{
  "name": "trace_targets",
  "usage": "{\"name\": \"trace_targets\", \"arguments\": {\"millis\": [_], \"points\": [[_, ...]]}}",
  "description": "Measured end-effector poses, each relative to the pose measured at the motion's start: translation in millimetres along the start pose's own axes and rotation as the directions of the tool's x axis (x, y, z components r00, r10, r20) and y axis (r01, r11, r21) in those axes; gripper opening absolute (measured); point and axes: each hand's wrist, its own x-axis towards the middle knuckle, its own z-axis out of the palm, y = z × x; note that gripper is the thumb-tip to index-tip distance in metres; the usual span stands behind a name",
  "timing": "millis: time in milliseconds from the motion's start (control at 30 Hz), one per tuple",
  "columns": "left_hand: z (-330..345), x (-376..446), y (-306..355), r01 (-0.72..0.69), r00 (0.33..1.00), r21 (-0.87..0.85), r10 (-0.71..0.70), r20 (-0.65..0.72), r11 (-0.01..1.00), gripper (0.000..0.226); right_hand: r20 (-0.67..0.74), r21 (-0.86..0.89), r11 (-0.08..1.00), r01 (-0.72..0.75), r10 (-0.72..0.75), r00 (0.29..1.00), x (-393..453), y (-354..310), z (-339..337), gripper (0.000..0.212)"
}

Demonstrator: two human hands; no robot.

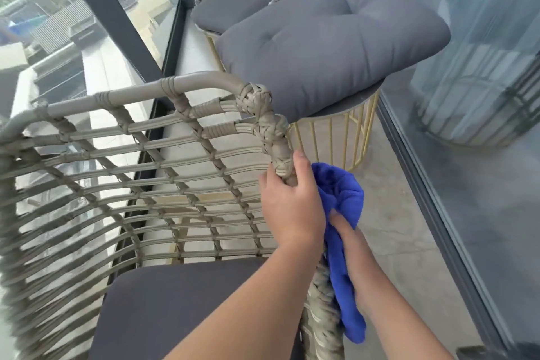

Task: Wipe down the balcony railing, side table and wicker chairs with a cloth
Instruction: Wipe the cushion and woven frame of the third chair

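Seat: the dark grey seat cushion [175,310] sits nearest us inside the chair, soft and no place to grip
Right hand: our right hand [347,240] is bunched around the bright blue microfibre cloth [342,219], pressing it against the outer side of the woven arm post
Cloth: soft, light and floppy, a tail hanging loose, so we judge a gathered fistful works best
Left hand: our left hand [292,202] wraps the braided front post of the beige wicker chair [146,172], bracing it
Chair: stiff frame, light enough to shift, ridged weave that will snag lint
Table: the gold wire side table [355,131] stands just beyond, a tufted grey cushion [327,47] on top
Railing: the dark-framed glass balcony railing [111,6] runs along our left
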Motion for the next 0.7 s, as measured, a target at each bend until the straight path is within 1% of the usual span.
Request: {"name": "trace_targets", "arguments": {"millis": [67, 100, 167, 200, 233, 267, 300, 333, 367, 400, 433, 467, 500, 567, 633, 700], "points": [[0, -1, 0, -0.001, 1.000, -0.007, 0.001, -0.002, 1.000, 0.054, -0.077, -0.080, 0.997, 0.018, -0.024, 0.997, 11, -7, -2, 0.022], [0, -1, 1, -0.008, 1.000, -0.001, 0.008, -0.003, 1.000, 0.053, -0.104, -0.090, 0.995, 0.044, -0.053, 0.993, 15, -12, -1, 0.020], [0, -1, 0, -0.015, 1.000, 0.023, 0.015, -0.007, 1.000, 0.054, -0.140, -0.022, 0.998, 0.064, -0.066, 0.988, 23, -25, -1, 0.010], [1, -2, 0, -0.019, 1.000, 0.037, 0.019, -0.006, 0.999, 0.059, -0.196, 0.032, 0.997, 0.069, -0.061, 0.979, 33, -32, -3, 0.006], [1, -3, 0, -0.029, 1.000, 0.053, 0.029, -0.004, 0.998, 0.068, -0.266, 0.077, 0.993, 0.084, -0.061, 0.962, 43, -39, -6, 0.009], [2, -4, 1, -0.036, 0.999, 0.061, 0.036, -0.009, 0.997, 0.079, -0.321, 0.085, 0.990, 0.112, -0.079, 0.944, 57, -47, -8, 0.013], [2, -4, 1, -0.044, 0.999, 0.064, 0.045, -0.016, 0.997, 0.086, -0.346, 0.072, 0.989, 0.129, -0.097, 0.933, 68, -57, -7, 0.015], [2, -3, 1, -0.049, 0.999, 0.063, 0.050, -0.016, 0.997, 0.086, -0.321, 0.059, 0.991, 0.123, -0.098, 0.942, 79, -65, -4, 0.018], [2, -3, 1, -0.054, 0.998, 0.057, 0.055, -0.019, 0.997, 0.078, -0.255, 0.069, 0.994, 0.088, -0.068, 0.964, 87, -71, 4, 0.022], [2, -1, 0, -0.054, 0.998, 0.048, 0.055, -0.027, 0.997, 0.066, -0.143, 0.108, 0.994, 0.030, -0.014, 0.990, 93, -75, 15, 0.029], [1, 0, 0, -0.056, 0.998, 0.038, 0.058, -0.037, 0.998, 0.054, 0.000, 0.152, 0.988, -0.039, 0.039, 0.999, 94, -77, 28, 0.036], [1, 1, -1, -0.062, 0.997, 0.033, 0.064, -0.042, 0.998, 0.046, 0.140, 0.176, 0.982, -0.072, 0.048, 0.989, 93, -80, 40, 0.042], [2, 2, -2, -0.065, 0.997, 0.031, 0.066, -0.041, 0.997, 0.042, 0.235, 0.180, 0.980, -0.079, 0.035, 0.971, 94, -81, 48, 0.045], [2, 2, -2, -0.060, 0.997, 0.022, 0.061, -0.041, 0.998, 0.041, 0.301, 0.156, 0.986, -0.064, 0.014, 0.953, 98, -81, 54, 0.049], [2, 1, -3, -0.054, 0.997, 0.018, 0.055, -0.052, 0.998, 0.043, 0.291, 0.151, 0.988, -0.031, -0.015, 0.957, 97, -82, 53, 0.046], [2, 1, -1, -0.044, 0.997, 0.015, 0.045, -0.060, 0.999, 0.039, 0.303, 0.222, 0.975, -0.023, -0.046, 0.952, 96, -81, 52, 0.039]]}}
